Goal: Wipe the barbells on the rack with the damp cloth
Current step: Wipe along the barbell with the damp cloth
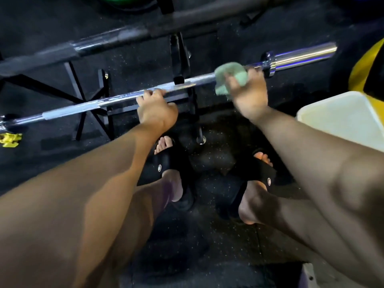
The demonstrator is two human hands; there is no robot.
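A chrome barbell (116,98) lies across the black rack (180,59), running from lower left to upper right. My left hand (155,110) grips its shaft near the middle. My right hand (248,94) holds a pale green cloth (226,80) wrapped over the shaft, just left of the collar (269,64). The bare sleeve (305,54) extends beyond it. A darker second barbell (124,39) rests higher on the rack, behind the first.
A white bucket (342,121) stands at the right, with a yellow object (367,73) behind it. A yellow clip (9,139) lies on the dark rubber floor (218,235) at the left. My sandalled feet (166,163) stand under the bar.
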